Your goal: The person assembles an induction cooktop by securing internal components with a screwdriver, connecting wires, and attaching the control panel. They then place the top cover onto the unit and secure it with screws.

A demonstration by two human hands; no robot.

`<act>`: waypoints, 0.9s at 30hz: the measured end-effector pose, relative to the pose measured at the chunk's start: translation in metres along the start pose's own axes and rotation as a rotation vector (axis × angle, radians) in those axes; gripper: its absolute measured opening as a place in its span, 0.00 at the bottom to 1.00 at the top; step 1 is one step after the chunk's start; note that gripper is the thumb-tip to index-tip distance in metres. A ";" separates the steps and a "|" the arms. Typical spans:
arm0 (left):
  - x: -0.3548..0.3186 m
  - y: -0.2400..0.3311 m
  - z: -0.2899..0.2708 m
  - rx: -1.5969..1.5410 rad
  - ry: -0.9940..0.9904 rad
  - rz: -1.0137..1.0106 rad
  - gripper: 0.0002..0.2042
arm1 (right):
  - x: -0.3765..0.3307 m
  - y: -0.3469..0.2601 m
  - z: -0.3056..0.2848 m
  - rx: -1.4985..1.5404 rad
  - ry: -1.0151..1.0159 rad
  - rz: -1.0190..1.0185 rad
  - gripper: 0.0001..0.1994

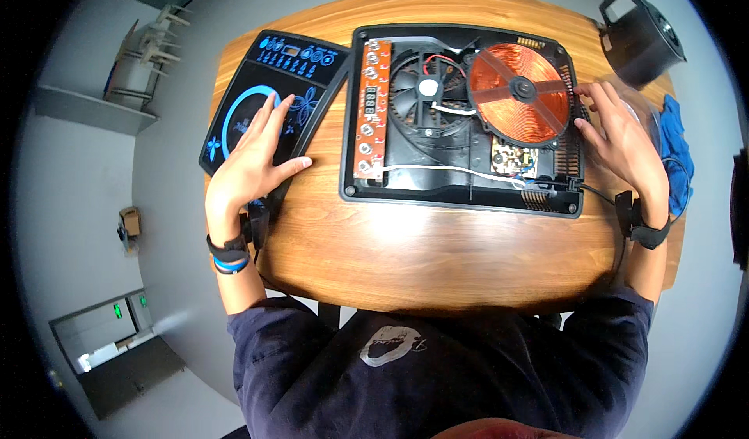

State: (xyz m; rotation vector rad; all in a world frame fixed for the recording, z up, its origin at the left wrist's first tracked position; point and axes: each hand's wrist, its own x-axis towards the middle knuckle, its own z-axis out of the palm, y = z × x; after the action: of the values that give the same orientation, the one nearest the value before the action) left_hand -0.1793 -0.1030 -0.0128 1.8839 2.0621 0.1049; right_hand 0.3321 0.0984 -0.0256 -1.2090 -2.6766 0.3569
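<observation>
An opened induction cooker (421, 197) lies on the table with its insides showing. Its black housing holds a copper coil (499, 69), a black fan (406, 104), an orange control board (364, 144) and a small circuit board (507, 158). To its left rests the black top panel (265, 76) with blue markings, set at a slant. My left hand (253, 158) is open over this panel, fingers stretched and thumb apart, holding nothing. At the housing's right edge, beside the coil, my right hand (622, 143) has its fingertips touching or very near the rim, fingers apart and slightly bent.
A black jug-like container (640, 41) stands at the wooden table's (437, 260) back right corner. Blue cloth (676, 158) and clear plastic lie beyond my right hand. A black cord (599, 192) leaves the housing's lower right. Stools (156, 53) stand off to the left.
</observation>
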 end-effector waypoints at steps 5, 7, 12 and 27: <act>-0.011 -0.044 0.033 0.123 -0.153 -0.157 0.58 | 0.009 -0.025 -0.008 -0.023 -0.060 0.003 0.23; -0.019 -0.054 0.033 0.079 -0.099 -0.118 0.56 | 0.012 -0.030 -0.009 -0.027 -0.059 -0.021 0.24; -0.042 -0.075 0.032 -0.021 -0.045 -0.113 0.54 | 0.028 -0.058 -0.010 0.136 -0.005 -0.185 0.24; -0.112 -0.123 0.047 -0.051 0.003 -0.407 0.61 | 0.258 -0.248 0.086 0.280 -0.376 -0.524 0.32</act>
State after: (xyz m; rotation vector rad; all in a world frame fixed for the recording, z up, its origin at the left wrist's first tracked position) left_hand -0.2762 -0.2347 -0.0690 1.4003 2.3721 0.0581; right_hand -0.0351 0.1227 -0.0188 -0.3639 -2.9737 0.9009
